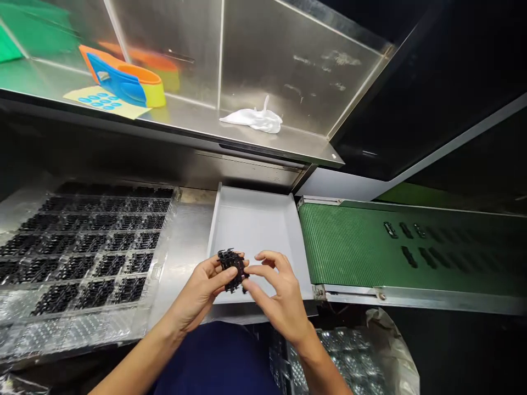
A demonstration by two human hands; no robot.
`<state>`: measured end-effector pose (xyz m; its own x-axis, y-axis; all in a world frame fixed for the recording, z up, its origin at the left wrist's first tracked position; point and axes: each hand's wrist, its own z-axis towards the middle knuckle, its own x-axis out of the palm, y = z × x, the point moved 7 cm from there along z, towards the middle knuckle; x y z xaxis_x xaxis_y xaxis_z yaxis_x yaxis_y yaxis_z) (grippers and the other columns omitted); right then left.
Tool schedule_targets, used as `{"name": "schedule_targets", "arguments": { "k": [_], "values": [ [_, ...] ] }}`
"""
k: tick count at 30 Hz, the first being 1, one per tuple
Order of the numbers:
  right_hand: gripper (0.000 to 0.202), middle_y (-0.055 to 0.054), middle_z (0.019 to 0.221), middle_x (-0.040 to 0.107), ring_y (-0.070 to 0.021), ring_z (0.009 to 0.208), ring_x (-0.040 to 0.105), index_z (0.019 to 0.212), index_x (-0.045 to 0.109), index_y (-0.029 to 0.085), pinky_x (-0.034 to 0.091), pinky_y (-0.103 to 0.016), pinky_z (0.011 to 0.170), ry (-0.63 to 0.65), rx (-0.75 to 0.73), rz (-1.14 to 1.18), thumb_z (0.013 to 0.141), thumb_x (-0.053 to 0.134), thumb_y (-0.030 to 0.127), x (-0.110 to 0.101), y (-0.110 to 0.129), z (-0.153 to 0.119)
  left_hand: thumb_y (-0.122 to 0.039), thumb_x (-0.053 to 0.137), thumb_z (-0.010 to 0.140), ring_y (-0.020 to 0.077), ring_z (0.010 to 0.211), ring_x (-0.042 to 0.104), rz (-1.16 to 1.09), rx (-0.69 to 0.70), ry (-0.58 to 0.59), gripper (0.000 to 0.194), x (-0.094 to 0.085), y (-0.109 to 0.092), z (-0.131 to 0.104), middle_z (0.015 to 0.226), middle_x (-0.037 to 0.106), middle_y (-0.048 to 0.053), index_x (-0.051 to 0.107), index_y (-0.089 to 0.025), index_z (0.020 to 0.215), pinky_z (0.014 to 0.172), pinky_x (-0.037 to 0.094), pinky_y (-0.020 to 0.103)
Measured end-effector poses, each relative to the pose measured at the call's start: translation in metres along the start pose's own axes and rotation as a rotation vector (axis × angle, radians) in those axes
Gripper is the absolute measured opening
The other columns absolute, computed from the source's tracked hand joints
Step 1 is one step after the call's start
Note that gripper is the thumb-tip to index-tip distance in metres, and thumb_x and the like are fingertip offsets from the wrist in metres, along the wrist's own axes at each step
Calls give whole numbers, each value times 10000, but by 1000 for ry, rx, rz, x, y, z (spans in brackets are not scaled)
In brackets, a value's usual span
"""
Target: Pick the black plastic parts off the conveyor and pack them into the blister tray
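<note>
A cluster of small black parts (231,269) is held above the near part of a white tray (257,219). My left hand (208,282) has its fingers and thumb closed round this cluster from the left. On the other side, my right hand (278,291) reaches to the cluster's right edge, thumb and forefinger curled close together there. Whether a single part is pinched between those fingertips is too small to tell.
Clear plastic trays of black parts (102,238) lie at the left. A green conveyor belt (341,241) bearing dark parts runs off right. A metal shelf (193,122) above holds white gloves (259,119) and an orange, blue and yellow tape dispenser (127,79).
</note>
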<state>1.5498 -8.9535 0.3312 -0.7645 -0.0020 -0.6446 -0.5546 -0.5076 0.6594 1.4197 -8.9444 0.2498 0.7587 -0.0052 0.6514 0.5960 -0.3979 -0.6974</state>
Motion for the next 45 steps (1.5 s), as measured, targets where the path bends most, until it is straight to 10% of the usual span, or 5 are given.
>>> {"name": "schedule_targets", "arguments": {
  "k": [4, 16, 33, 45],
  "values": [
    [455, -121, 1342, 573, -252, 1259, 518, 1141, 593, 200, 440, -389, 1047, 228, -285, -80, 787, 752, 438, 11, 24, 1, -306, 865, 675, 139, 789, 653, -4, -108, 126, 293, -8, 0, -12, 858, 755, 32, 763, -187, 923, 713, 498, 192],
    [728, -86, 1278, 601, -227, 1188, 565, 1399, 386, 248, 455, -372, 1031, 148, -201, -29, 790, 758, 394, 5, 20, -9, -348, 866, 666, 185, 874, 664, -17, -260, 169, 336, 2, 19, -18, 910, 749, 64, 753, -177, 933, 693, 516, 226],
    [900, -104, 1315, 586, -244, 1243, 542, 1430, 367, 215, 443, -361, 1079, -1, 4, -32, 673, 841, 317, -78, -42, -52, -359, 830, 711, 195, 825, 677, 82, -366, 339, 284, 93, 69, 25, 887, 759, 81, 760, -177, 917, 711, 520, 238],
    [862, -139, 1327, 583, -248, 1252, 542, 1453, 337, 157, 463, -370, 1064, 140, 48, -82, 724, 780, 283, -117, -77, -62, -324, 807, 742, 209, 863, 684, 190, -518, 583, 362, 144, 101, 52, 971, 761, 114, 752, -157, 1059, 796, 507, 264]
  ]
}}
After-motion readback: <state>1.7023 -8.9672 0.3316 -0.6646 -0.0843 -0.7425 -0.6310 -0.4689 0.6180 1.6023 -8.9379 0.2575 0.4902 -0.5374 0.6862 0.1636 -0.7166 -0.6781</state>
